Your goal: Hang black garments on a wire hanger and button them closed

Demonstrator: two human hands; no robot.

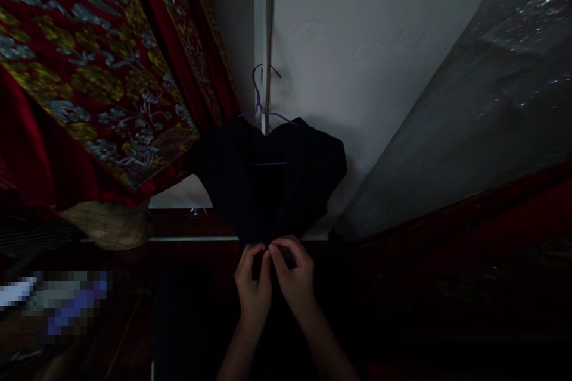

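Note:
A black garment (pixel 268 184) hangs on a purple wire hanger (pixel 261 104) from a pole against a white wall, in the middle of the view. My left hand (pixel 253 286) and my right hand (pixel 292 277) meet side by side at the garment's front, just below its waist. Both hands have their fingers curled in and pinching the dark cloth. What lies between the fingertips is too dark to make out beyond the fabric itself.
Red cloth with gold and silver embroidery (pixel 89 65) hangs at the left. A large grey plastic-covered item (pixel 482 113) slants along the right. A dark wooden ledge (pixel 187 232) runs behind the garment. The lower area is very dark.

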